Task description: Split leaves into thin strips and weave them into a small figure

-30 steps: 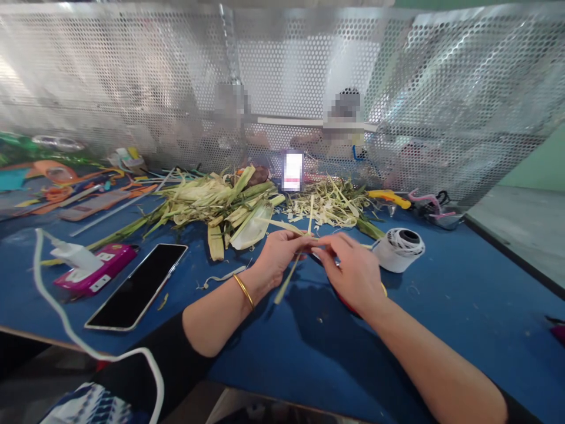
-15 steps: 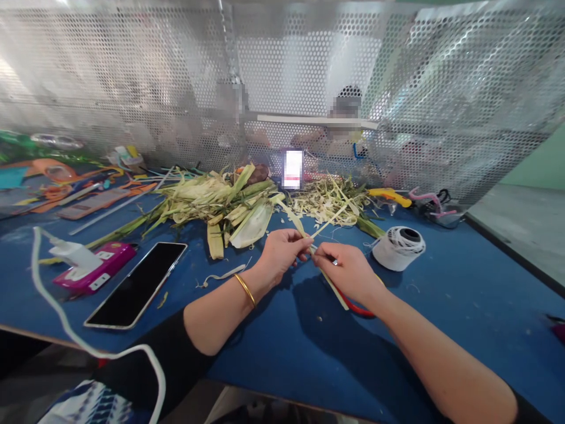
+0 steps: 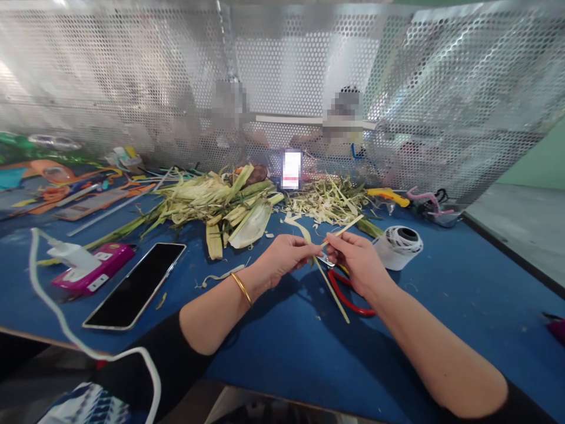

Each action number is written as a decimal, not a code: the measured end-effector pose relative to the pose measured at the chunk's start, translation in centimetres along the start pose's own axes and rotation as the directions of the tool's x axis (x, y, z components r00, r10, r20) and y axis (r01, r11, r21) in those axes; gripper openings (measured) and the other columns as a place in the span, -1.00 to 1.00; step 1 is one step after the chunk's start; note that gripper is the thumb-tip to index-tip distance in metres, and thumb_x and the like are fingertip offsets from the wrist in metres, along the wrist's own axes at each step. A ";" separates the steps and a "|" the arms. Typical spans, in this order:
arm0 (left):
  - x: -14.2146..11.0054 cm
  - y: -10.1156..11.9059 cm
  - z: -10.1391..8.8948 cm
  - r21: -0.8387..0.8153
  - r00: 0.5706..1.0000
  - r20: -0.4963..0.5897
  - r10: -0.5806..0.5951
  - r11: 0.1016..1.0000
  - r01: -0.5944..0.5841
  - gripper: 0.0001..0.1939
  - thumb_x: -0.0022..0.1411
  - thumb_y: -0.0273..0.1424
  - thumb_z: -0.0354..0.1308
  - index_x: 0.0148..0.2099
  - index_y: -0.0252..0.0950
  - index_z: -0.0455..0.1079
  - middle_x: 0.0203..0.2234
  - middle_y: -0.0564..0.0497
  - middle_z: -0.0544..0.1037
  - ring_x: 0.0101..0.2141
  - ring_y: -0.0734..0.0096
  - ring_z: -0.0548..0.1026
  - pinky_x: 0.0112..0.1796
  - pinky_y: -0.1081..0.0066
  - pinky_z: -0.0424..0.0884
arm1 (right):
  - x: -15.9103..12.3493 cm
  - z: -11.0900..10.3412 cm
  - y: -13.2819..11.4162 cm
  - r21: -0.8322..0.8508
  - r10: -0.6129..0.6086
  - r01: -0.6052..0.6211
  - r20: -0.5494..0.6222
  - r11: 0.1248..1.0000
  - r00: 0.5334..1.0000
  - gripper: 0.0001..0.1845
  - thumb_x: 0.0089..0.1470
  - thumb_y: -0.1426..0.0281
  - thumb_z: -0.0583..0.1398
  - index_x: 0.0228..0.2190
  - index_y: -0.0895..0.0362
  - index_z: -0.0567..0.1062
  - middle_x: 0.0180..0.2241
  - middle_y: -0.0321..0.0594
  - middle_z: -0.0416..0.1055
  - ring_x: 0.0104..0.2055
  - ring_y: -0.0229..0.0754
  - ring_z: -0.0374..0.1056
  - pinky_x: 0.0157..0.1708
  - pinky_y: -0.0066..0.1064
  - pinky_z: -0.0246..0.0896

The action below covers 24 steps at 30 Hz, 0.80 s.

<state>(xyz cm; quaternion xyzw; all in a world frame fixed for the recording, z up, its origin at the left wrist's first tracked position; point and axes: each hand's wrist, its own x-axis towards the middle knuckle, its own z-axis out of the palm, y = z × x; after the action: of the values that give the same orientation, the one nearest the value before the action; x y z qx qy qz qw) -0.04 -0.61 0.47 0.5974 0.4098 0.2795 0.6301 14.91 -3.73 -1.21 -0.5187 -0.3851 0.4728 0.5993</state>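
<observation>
Between thumb and fingers, my left hand [image 3: 289,256] pinches pale green leaf strips; one long strip [image 3: 332,290] hangs down toward me and a wider end sticks up beyond the fingers. Close beside it, my right hand [image 3: 353,256] is closed on another narrow leaf strip [image 3: 351,225] that points up to the right. Under the right hand lie scissors with red handles [image 3: 346,297], partly covered by it. A spool of white string [image 3: 398,247] stands just right of that hand. Behind both hands is a heap of leaves and husks [image 3: 207,203].
Shredded trimmings [image 3: 326,203] lie at the back. A black-screened phone [image 3: 136,285], a purple power strip [image 3: 95,268] and its white cable [image 3: 66,330] are at left. A yellow tool [image 3: 388,196] lies back right. A perforated metal screen [image 3: 282,65] closes off the far side.
My right hand has shifted slightly up and right, now holding the strip that points up right. The scissors under it show more. The left hand keeps its pinch.
</observation>
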 end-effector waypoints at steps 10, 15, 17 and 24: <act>-0.4 0.5 -0.1 0.077 1.000 0.012 0.010 0.997 -0.011 -0.82 0.02 -0.33 0.22 -0.50 -0.36 0.48 -0.77 0.17 0.24 -0.71 0.66 0.10 -0.64 0.52 -0.03 | -0.2 -1.4 -1.1 -0.837 -0.583 0.331 0.018 0.436 0.813 -0.51 0.06 0.07 0.13 -0.72 0.11 0.36 -0.71 -0.28 0.26 -0.56 -0.22 0.21 -0.45 -0.35 0.07; -0.8 0.2 0.5 0.118 0.986 0.154 0.059 0.990 -0.078 -0.76 0.05 -0.28 0.21 -0.53 -0.34 0.44 -0.75 0.15 0.29 -0.70 0.66 0.14 -0.61 0.53 0.06 | -0.4 -1.1 -1.9 -0.753 -0.531 0.536 0.296 0.382 0.794 -0.72 0.05 0.18 0.16 -0.51 0.09 0.52 -0.44 -0.19 0.48 -0.32 -0.10 0.34 -0.26 -0.28 0.15; -0.9 0.0 0.8 0.098 0.982 0.185 0.048 0.993 -0.067 -0.70 0.06 -0.24 0.20 -0.58 -0.34 0.39 -0.74 0.13 0.32 -0.69 0.65 0.17 -0.61 0.53 0.08 | -0.4 -0.8 -1.6 -0.641 -0.295 0.418 0.296 0.644 0.909 -0.70 0.03 0.17 0.15 -0.57 0.10 0.48 -0.57 -0.27 0.41 -0.48 -0.19 0.30 -0.41 -0.35 0.17; -1.0 -0.1 0.9 0.142 0.972 0.231 -0.045 0.990 0.012 -0.78 0.08 -0.32 0.17 -0.52 -0.35 0.45 -0.74 0.13 0.37 -0.71 0.65 0.22 -0.63 0.56 0.10 | -1.1 0.1 -0.4 -0.479 -0.247 0.281 0.134 0.831 0.960 -0.69 -0.06 0.24 0.20 -0.69 0.12 0.34 -0.72 -0.40 0.21 -0.64 -0.32 0.12 -0.59 -0.46 0.03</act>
<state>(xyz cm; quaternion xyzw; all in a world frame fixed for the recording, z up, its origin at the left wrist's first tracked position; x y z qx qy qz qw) 0.22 -1.97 0.55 0.6627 0.3600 0.1690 0.6346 14.60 -4.75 -0.74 -0.5803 -0.5805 0.2883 0.4931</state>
